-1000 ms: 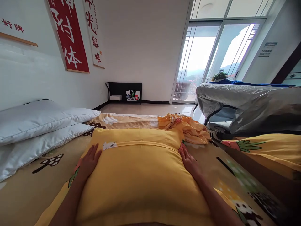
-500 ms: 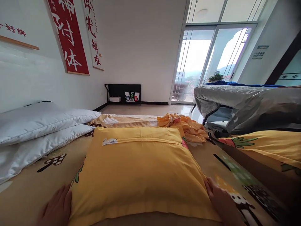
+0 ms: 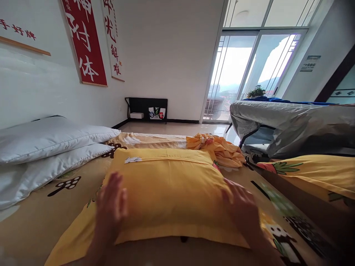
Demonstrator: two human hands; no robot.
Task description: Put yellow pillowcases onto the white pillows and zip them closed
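Note:
In front of me a plump yellow pillow [image 3: 172, 192] lies flat on the patterned bed sheet [image 3: 69, 207], its flap seam running along the far side. My left hand [image 3: 111, 203] is over the pillow's left part, blurred by motion, with fingers stretched and apart. At the right edge of the pillow is my right hand [image 3: 241, 203], fingers spread and also slightly smeared. Whether either palm presses on the cloth I cannot tell. Neither hand grips anything.
Two white pillows [image 3: 55, 140] are stacked at the left. A crumpled orange cloth [image 3: 222, 149] lies beyond the yellow pillow, and another yellow pillow [image 3: 318, 170] is at the right. Behind it stands a plastic-covered table [image 3: 291, 114]. A low black shelf [image 3: 146, 105] is by the wall.
Both hands have moved up and inward from the pillow's lower side edges, where they were. The pillow's near edge has shifted, and its lower left corner now spreads outward.

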